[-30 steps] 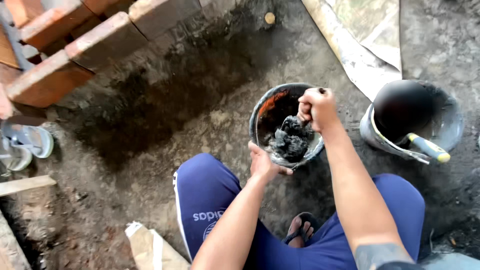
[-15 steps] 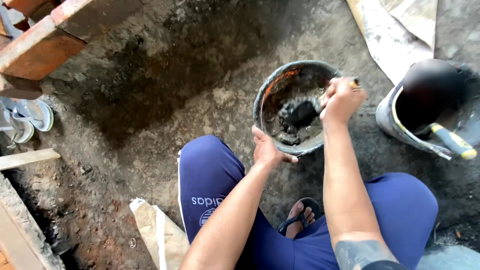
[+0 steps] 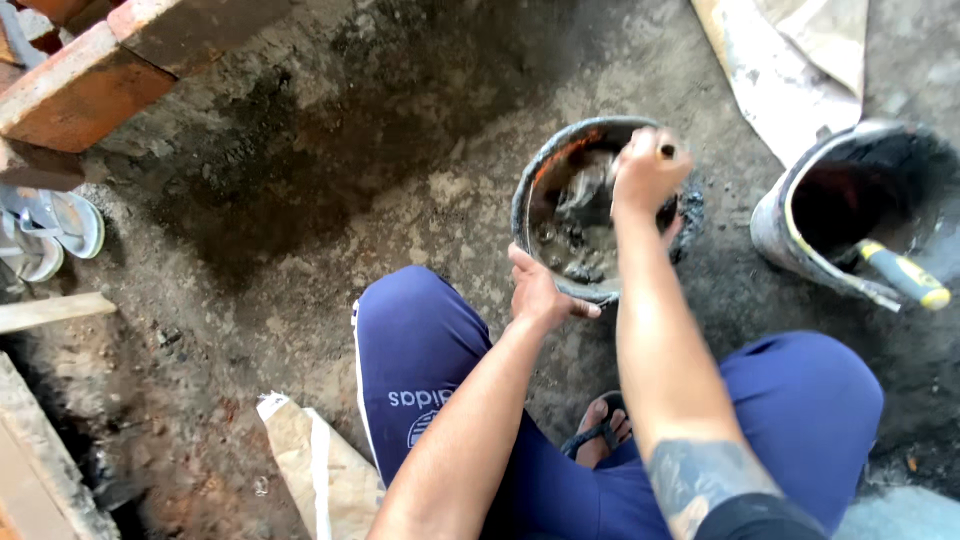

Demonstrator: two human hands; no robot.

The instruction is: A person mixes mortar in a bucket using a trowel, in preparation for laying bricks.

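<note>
Mortar pan [image 3: 545, 175] on the dirt floor [image 3: 300, 200], straight ahead of the knees and slightly right of centre, round, dark-rimmed, holding lumpy grey wet mix [image 3: 585, 235]. Right hand [image 3: 648, 172] directly above the pan's far-right side, fingers wrapped tight round a tool handle [image 3: 664, 152]; only the butt end showing past the fist, shaft angled down and leftward into the mix, working end blurred and not readable. Left hand [image 3: 538, 290] clamped on the near rim, thumb along the outer wall, fingers curled over the edge, steadying. Of the two, left hand at the near lip, right hand over the bowl, forearm running near-to-far across the pan.

Further right, well apart from the pan: a black bucket [image 3: 800, 240] tipped on its side, mouth facing left, with a yellow-handled tool [image 3: 900, 275] lying in it. Far left: red bricks [image 3: 80, 90] stacked at an angle. Left edge: pair of grey sandals [image 3: 50, 230]. Near left: a torn paper sack [image 3: 310, 470] beside the blue-trousered knee [image 3: 410, 340].
</note>
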